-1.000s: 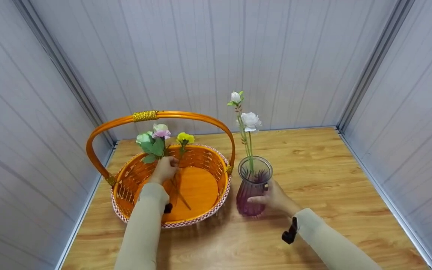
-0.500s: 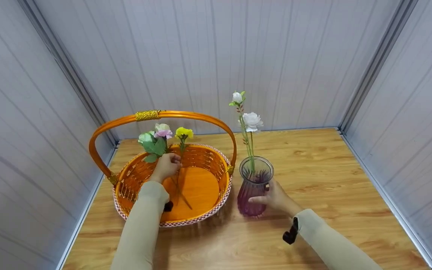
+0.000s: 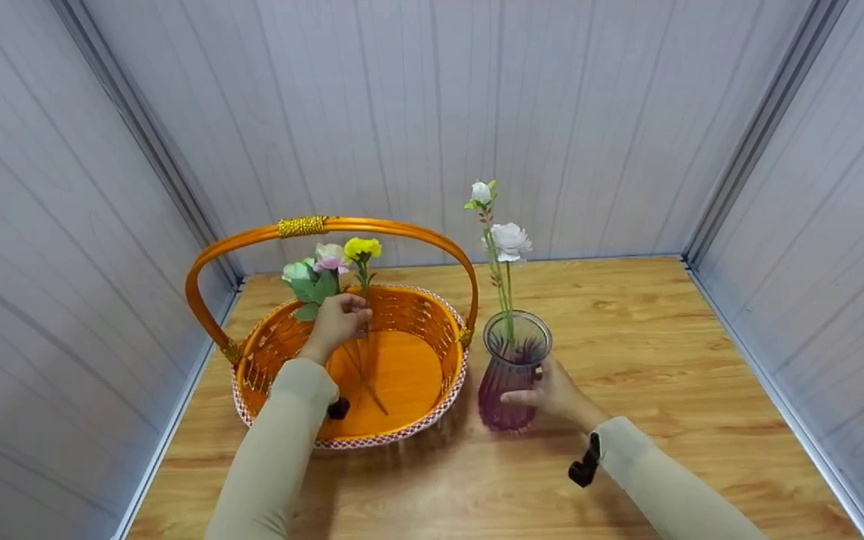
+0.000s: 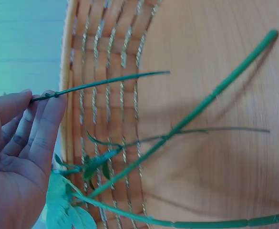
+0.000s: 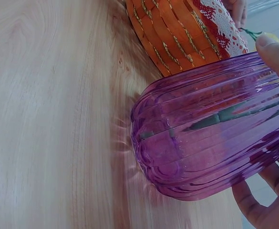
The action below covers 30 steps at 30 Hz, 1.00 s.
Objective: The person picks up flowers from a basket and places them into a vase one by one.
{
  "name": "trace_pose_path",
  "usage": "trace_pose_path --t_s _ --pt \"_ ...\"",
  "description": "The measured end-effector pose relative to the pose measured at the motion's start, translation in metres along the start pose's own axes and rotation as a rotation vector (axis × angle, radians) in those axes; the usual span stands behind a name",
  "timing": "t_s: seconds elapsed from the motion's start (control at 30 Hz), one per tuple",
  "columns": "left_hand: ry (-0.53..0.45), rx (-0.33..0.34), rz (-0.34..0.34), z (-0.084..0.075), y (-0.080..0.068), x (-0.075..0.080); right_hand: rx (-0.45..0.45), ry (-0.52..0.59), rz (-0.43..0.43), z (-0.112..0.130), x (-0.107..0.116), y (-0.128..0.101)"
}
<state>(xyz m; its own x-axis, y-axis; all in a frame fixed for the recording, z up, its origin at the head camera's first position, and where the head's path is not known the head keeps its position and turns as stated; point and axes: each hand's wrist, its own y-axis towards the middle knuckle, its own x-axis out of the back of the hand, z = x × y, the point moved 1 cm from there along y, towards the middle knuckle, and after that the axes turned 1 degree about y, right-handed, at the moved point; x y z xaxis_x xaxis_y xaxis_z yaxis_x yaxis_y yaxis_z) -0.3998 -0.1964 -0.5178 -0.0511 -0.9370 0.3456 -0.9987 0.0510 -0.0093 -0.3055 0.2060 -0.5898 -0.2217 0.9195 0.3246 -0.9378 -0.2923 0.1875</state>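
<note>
Lifting the yellow artificial flower (image 3: 362,248) slightly higher than a second ago, your left hand (image 3: 340,321) pinches its thin green wire stem (image 4: 101,83) above the woven orange plastic basket (image 3: 267,352), beside pink and green blooms (image 3: 316,264); it seems headed out. Your right hand (image 3: 550,391) curls around the ribbed purple glass vase (image 3: 511,375) holding white flowers (image 3: 508,238) on the smooth wooden table (image 3: 664,345).

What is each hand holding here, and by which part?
The left hand pinches the yellow flower by its thin stem, above the orange basket. The right hand grips the purple glass vase around its body.
</note>
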Motion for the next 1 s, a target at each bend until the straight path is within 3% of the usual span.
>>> trace_pose_path --t_s 0.43,1.0 --pt "-0.22 0.034 0.012 -0.023 -0.017 -0.016 -0.016 -0.012 0.002 -0.004 0.001 0.002" --pt "-0.39 0.046 0.03 -0.044 -0.036 -0.052 -0.067 0.005 0.011 -0.002 0.0 0.001"
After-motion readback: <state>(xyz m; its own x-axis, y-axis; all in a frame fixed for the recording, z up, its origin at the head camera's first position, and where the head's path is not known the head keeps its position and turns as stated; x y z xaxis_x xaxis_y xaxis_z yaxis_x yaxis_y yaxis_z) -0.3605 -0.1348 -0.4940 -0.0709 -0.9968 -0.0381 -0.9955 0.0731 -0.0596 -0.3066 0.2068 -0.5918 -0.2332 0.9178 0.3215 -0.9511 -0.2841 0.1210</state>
